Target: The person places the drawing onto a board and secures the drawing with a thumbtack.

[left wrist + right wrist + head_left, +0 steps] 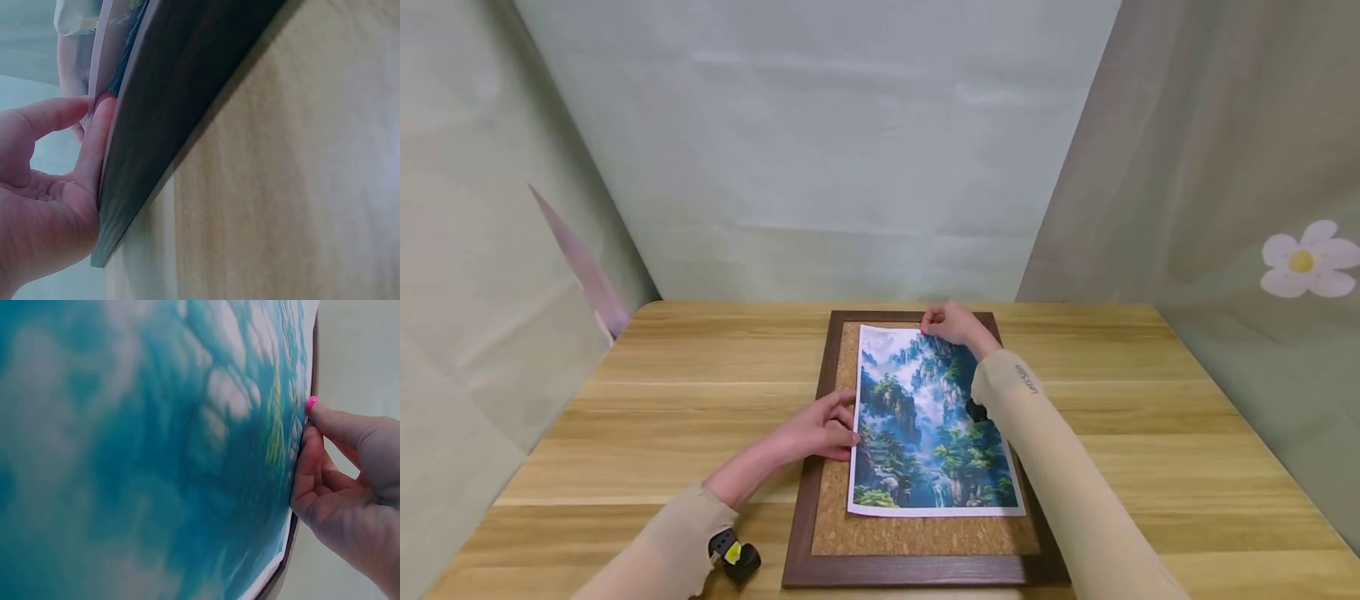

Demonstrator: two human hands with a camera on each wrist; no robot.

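Wooden counter [1150,433] with a pale grain fills the space in front of you, closed in on three sides by soft green cloth [820,167]. The cloth on your right carries a white flower with a yellow centre [1306,260].

A cork board [925,537] in a dark brown frame lies flat in the middle of the counter, its long side running away from you. On the cork rests a printed picture [925,433] of green mountains, blue mist and a waterfall, with a white border. It sits toward the far end of the board, leaving a strip of bare cork at the near end.

Your arms, in beige sleeves, reach in from the near edge. Your right arm crosses over the right side of the picture. Your right hand [951,323] rests at the picture's far top edge, fingers loosely curled, with thumb and forefinger pinching a small pink pin [310,403] against that edge. Your left hand [820,429] lies on the board's left side, fingers fairly straight, fingertips [103,125] touching the left edge of the picture about halfway along; it grips nothing.

A small black and yellow device [735,556] sits at your left wrist.
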